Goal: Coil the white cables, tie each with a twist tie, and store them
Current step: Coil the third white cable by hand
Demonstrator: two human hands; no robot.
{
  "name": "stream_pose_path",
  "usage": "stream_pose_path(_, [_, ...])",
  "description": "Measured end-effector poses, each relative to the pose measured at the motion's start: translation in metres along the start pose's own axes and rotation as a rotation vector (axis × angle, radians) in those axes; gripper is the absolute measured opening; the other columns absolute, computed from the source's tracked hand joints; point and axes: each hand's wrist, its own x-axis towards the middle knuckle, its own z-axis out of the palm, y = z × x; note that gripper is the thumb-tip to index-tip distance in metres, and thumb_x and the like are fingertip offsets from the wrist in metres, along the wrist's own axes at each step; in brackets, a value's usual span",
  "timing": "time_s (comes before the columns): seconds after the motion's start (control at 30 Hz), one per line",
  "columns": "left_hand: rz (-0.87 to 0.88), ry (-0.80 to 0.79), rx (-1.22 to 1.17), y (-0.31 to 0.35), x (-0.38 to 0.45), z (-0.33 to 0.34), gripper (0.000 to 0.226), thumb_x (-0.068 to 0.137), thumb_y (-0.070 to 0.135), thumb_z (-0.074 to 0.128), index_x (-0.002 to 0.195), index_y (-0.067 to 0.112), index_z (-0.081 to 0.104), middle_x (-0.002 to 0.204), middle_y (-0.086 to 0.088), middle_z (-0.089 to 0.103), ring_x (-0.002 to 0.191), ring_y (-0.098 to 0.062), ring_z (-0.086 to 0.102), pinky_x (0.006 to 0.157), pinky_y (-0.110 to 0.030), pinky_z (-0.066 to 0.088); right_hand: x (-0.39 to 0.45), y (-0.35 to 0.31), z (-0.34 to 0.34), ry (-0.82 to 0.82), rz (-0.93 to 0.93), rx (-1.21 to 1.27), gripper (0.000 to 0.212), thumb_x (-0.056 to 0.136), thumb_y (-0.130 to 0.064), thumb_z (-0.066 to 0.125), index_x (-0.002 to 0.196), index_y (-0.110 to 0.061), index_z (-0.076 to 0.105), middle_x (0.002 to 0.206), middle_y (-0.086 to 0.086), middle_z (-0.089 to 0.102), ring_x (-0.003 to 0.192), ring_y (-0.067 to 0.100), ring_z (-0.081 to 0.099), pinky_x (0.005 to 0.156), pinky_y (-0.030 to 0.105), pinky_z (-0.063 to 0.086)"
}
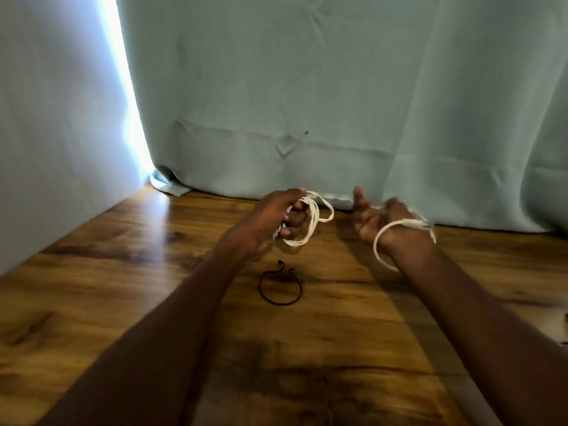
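Observation:
My left hand (281,218) grips a coil of white cable (310,224) with curled fingers, holding several loops above the wooden table (123,272). The cable's free end runs right to my right hand (373,218), which is blurred; the cable end with its plug (412,223) loops around the wrist, and the fingers look curled on it. A black twist tie (280,287), bent into an open ring, lies on the table just in front of my left hand, untouched.
A pale green curtain (338,103) hangs along the table's far edge right behind both hands. A white wall (46,118) bounds the left side. Something pale sits at the right frame edge (561,330).

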Motion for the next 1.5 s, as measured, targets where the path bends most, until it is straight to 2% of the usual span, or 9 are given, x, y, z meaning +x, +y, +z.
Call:
stream_pose_path(0.2, [0.018, -0.14, -0.437, 0.007, 0.001, -0.006, 0.039, 0.109, 0.033, 0.038, 0.073, 0.018, 0.043, 0.049, 0.005, 0.03, 0.035, -0.009, 0.031, 0.038, -0.02, 0.03, 0.014, -0.003, -0.022, -0.094, 0.216, -0.281, 0.064, 0.11, -0.037, 0.03, 0.051, -0.016, 0.046, 0.039, -0.003, 0.035, 0.026, 0.011, 0.028, 0.035, 0.019, 0.01])
stream_pose_path(0.27, [0.022, -0.161, -0.558, 0.009, 0.002, -0.011, 0.038, 0.109, 0.033, 0.039, 0.074, 0.018, 0.044, 0.048, 0.005, 0.033, 0.034, -0.007, 0.033, 0.038, -0.017, 0.028, 0.017, -0.002, -0.029, -0.196, 0.081, 0.131, 0.046, 0.11, -0.027, 0.038, 0.076, -0.01, 0.064, 0.059, 0.002, 0.065, 0.042, 0.014, 0.06, 0.039, 0.017, 0.045])
stream_pose_path(0.33, [-0.004, -0.199, -0.603, 0.005, 0.002, -0.01, 0.038, 0.109, 0.033, 0.039, 0.075, 0.018, 0.044, 0.047, 0.005, 0.035, 0.033, -0.006, 0.035, 0.038, -0.017, 0.028, 0.018, 0.01, -0.033, -0.32, -0.078, 0.274, 0.031, 0.101, -0.006, 0.047, 0.124, -0.007, 0.067, 0.113, 0.009, 0.077, 0.098, 0.027, 0.077, 0.091, 0.032, 0.06])
stream_pose_path(0.47, [-0.101, -0.29, -0.596, -0.008, 0.005, 0.0, 0.035, 0.109, 0.032, 0.038, 0.077, 0.019, 0.043, 0.049, 0.005, 0.034, 0.033, -0.007, 0.038, 0.042, -0.017, 0.024, 0.015, 0.031, -0.021, -0.514, -0.388, -0.598, 0.073, 0.087, 0.019, 0.053, 0.144, -0.025, 0.056, 0.148, -0.007, 0.06, 0.138, 0.017, 0.055, 0.111, 0.04, 0.045])
stream_pose_path(0.67, [-0.103, -0.309, -0.636, -0.002, 0.0, 0.001, 0.04, 0.11, 0.036, 0.037, 0.076, 0.017, 0.045, 0.049, 0.004, 0.034, 0.035, -0.008, 0.041, 0.041, -0.018, 0.038, 0.018, 0.062, -0.027, -0.543, -0.696, -1.632, 0.016, 0.098, -0.021, 0.069, 0.111, -0.026, 0.077, 0.107, -0.013, 0.077, 0.096, -0.001, 0.068, 0.086, 0.027, 0.055])
stream_pose_path(0.77, [-0.012, -0.178, -0.668, 0.003, 0.006, -0.009, 0.042, 0.11, 0.041, 0.034, 0.079, 0.015, 0.045, 0.054, 0.003, 0.036, 0.043, -0.011, 0.046, 0.046, -0.023, 0.048, 0.02, 0.059, -0.025, -0.458, -0.593, -1.499, 0.029, 0.103, -0.024, 0.062, 0.076, -0.023, 0.071, 0.063, -0.011, 0.063, 0.059, 0.006, 0.056, 0.062, 0.029, 0.042])
stream_pose_path(1.07, [0.355, 0.054, -0.989, 0.009, 0.011, -0.05, 0.038, 0.096, 0.015, 0.048, 0.128, -0.006, 0.047, 0.109, -0.03, 0.072, 0.086, -0.037, 0.077, 0.071, -0.045, 0.064, -0.007, 0.045, -0.001, -0.438, -0.166, -1.081, 0.05, 0.104, -0.021, 0.045, 0.055, -0.018, 0.041, 0.051, 0.0, 0.03, 0.043, 0.015, 0.027, 0.046, 0.023, 0.022])
stream_pose_path(1.3, [0.346, 0.267, -0.29, 0.004, 0.022, -0.036, 0.041, 0.113, 0.025, 0.027, 0.124, -0.008, 0.047, 0.102, -0.021, 0.077, 0.092, -0.029, 0.078, 0.074, -0.034, 0.063, -0.021, 0.048, -0.004, -0.521, -0.109, -1.35, 0.052, 0.099, -0.052, 0.06, 0.057, -0.023, 0.049, 0.052, -0.004, 0.039, 0.043, 0.011, 0.032, 0.045, 0.021, 0.027])
stream_pose_path(1.5, [0.401, 0.248, 0.507, -0.016, 0.011, -0.013, 0.026, 0.113, 0.025, 0.036, 0.109, 0.001, 0.045, 0.089, -0.015, 0.078, 0.082, -0.032, 0.077, 0.071, -0.039, 0.057, -0.031, 0.039, 0.001, -0.726, -0.098, -1.555, 0.031, 0.099, -0.033, 0.069, 0.074, -0.014, 0.071, 0.055, 0.007, 0.057, 0.043, 0.016, 0.052, 0.045, 0.023, 0.042])
